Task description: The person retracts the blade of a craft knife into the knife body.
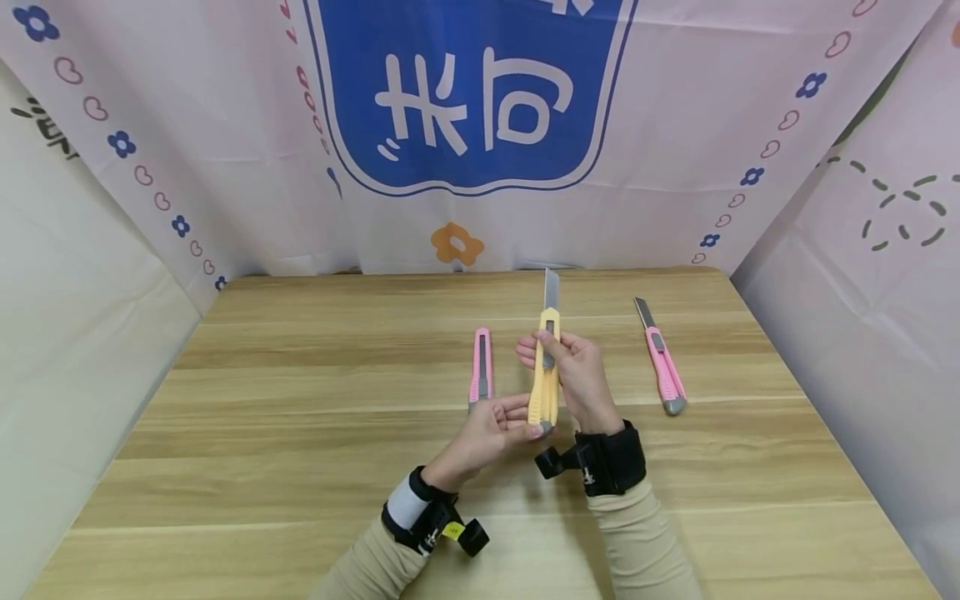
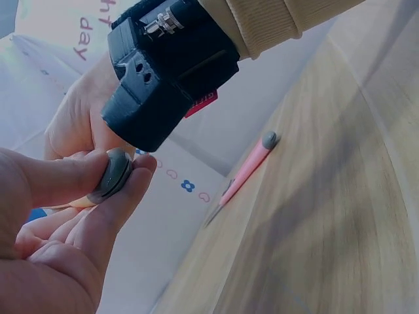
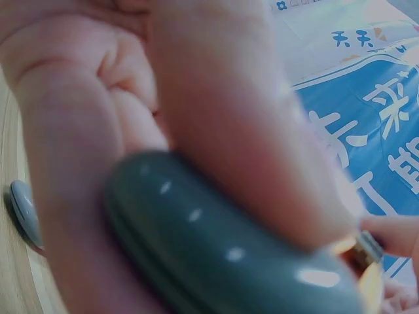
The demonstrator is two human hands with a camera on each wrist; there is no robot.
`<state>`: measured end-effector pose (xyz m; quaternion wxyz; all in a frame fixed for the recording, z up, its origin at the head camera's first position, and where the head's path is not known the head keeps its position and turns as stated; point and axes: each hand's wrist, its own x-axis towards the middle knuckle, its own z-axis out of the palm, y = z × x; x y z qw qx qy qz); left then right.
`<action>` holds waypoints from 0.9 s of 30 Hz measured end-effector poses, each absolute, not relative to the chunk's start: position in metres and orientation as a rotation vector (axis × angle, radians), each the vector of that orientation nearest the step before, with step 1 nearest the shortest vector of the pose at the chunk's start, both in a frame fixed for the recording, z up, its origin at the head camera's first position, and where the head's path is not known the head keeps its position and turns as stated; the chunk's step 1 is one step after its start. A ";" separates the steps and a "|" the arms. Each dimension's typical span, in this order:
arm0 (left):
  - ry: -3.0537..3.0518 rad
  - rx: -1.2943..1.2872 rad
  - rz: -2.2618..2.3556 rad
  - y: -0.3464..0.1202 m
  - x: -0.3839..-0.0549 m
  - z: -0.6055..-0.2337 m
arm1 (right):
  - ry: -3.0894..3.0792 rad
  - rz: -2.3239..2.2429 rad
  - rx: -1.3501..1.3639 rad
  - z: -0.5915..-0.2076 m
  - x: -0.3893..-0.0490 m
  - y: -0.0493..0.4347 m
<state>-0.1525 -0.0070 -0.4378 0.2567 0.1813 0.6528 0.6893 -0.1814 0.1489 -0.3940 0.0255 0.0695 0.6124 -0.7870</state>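
A yellow utility knife (image 1: 537, 402) is raised above the table between both hands, its blade (image 1: 552, 292) extended and pointing away from me. My left hand (image 1: 489, 432) pinches the knife's grey end cap (image 2: 115, 174) between thumb and fingers. Higher up, my right hand (image 1: 585, 379) grips the knife's body, with the thumb on the grey slider. In the right wrist view, the end cap (image 3: 229, 245) looms large between the left fingers. Left of the hands lies a pink utility knife (image 1: 482, 362) showing no blade, its lower end partly hidden by the left hand.
On the right lies another pink utility knife (image 1: 663, 367) with its blade out, pointing toward the back. A wood-grain table (image 1: 300, 450) carries everything. Behind it hangs a printed cloth (image 1: 390, 225), and pale cloths (image 1: 90, 275) stand along both sides.
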 end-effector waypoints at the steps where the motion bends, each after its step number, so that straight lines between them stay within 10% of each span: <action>1: 1.779 0.489 1.870 -0.007 -0.152 -0.438 | 1.897 -2.421 0.240 -0.394 -0.182 0.149; 27: 1.823 0.478 1.859 -0.009 -0.152 -0.434 | 1.975 -2.352 0.281 -0.396 -0.182 0.149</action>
